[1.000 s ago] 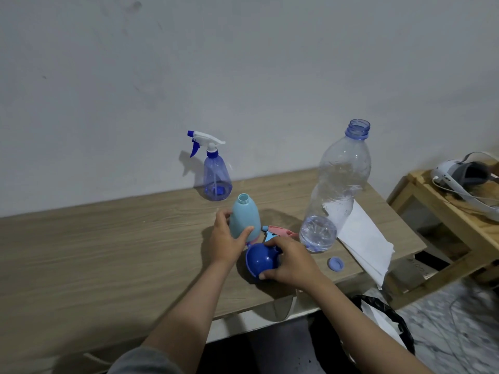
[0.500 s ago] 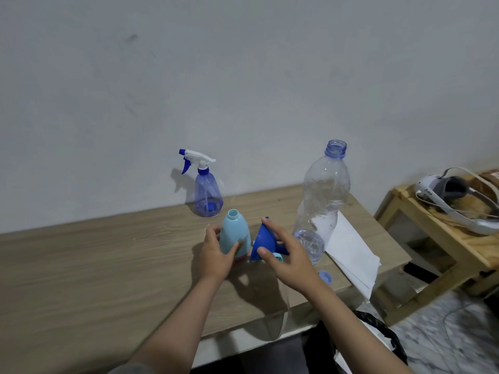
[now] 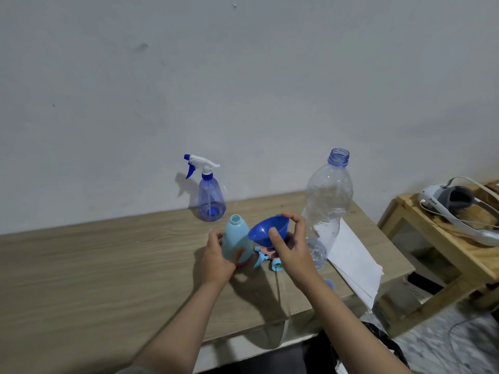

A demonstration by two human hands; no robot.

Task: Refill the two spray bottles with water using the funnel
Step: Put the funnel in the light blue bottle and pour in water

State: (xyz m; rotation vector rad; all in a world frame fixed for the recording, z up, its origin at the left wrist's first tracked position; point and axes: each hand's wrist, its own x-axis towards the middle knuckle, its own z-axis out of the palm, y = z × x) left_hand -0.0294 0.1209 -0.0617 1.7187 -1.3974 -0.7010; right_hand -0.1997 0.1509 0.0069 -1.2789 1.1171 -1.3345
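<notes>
My left hand (image 3: 216, 261) is wrapped around the light blue spray bottle (image 3: 236, 240), which stands upright and uncapped near the middle of the table (image 3: 81, 271). My right hand (image 3: 290, 251) pinches the blue funnel (image 3: 268, 229) at its rim, thumb near, fingers far, just right of the bottle's neck and tilted, spout down. The funnel is stiff, light plastic; the rim is the sure hold. The bottle looks empty, so it will tip easily and needs steadying low. Its trigger head (image 3: 266, 257) seems to lie behind my right hand. The second spray bottle (image 3: 211, 201) stands by the wall, 1 water bottle (image 3: 328, 201) to the right.
</notes>
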